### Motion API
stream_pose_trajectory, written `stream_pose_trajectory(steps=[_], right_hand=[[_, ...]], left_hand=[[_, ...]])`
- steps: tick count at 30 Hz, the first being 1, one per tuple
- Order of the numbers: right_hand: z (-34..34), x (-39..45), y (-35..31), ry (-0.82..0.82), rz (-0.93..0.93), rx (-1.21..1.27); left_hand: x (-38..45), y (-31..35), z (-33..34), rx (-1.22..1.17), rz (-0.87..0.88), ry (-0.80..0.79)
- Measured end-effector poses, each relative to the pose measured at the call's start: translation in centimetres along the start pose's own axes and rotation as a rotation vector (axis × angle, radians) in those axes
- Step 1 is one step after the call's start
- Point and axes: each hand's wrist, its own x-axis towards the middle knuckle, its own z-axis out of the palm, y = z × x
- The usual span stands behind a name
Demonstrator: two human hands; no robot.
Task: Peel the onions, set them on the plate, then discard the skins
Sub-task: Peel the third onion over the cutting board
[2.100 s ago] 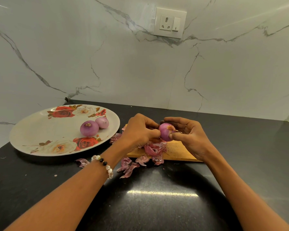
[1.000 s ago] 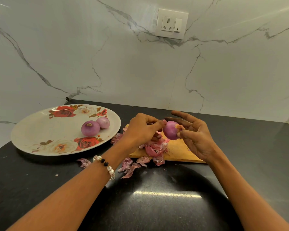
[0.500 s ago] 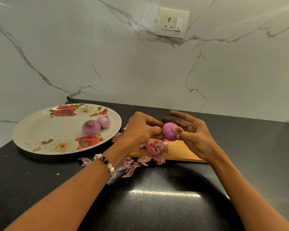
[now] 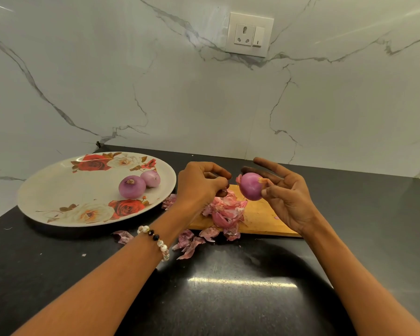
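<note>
The tabletop (image 4: pixel 228 299) is showing glossy black with pale flecks, and the wall (image 4: pixel 107 81) behind it is showing white marble with grey veins wandering across. The plate (image 4: pixel 58 190) is looking cream, patterned with red and white roses and brown leaves around its rim. Two peeled onions (image 4: pixel 132 186) on it are glowing pale purple. The onion (image 4: pixel 251 189) being held is showing a brighter pinkish purple. The skins (image 4: pixel 228 209) are lying pink and dusky mauve on a honey-yellow wooden cutting board (image 4: pixel 260 221). The bracelet (image 4: pixel 155 238) is mixing white pearl, clear and black beads. The wall socket (image 4: pixel 249 34) is gleaming plain white.
</note>
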Motion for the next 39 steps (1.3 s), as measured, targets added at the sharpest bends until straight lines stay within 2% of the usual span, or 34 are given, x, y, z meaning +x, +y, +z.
stream_pose_trajectory(steps=[3,9,17,21,30,34,39], right_hand=[[-0.1,0.0,-0.2,0.012,-0.001,0.008],[0.0,0.1,0.3,-0.019,0.006,-0.066],[0.3,0.0,0.4,-0.044,0.02,-0.138],[0.2,0.0,0.1,-0.025,0.001,-0.044],[0.1,0.6,0.0,0.112,0.055,0.152],[0.2,0.7,0.3,0.126,0.092,0.128],[0.4,0.6,0.3,0.102,0.102,0.093]], left_hand=[[0.3,-0.1,-0.2,-0.019,-0.025,0.0],[-0.3,0.6,0.3,-0.151,-0.106,-0.215],[-0.4,0.0,0.3,-0.073,-0.133,-0.168],[-0.1,-0.4,0.4,-0.054,-0.124,-0.157],[0.1,-0.6,0.5,0.182,0.01,-0.168],[0.0,-0.2,0.6,0.111,0.044,-0.179],[-0.1,-0.1,0.6,0.034,-0.047,-0.221]])
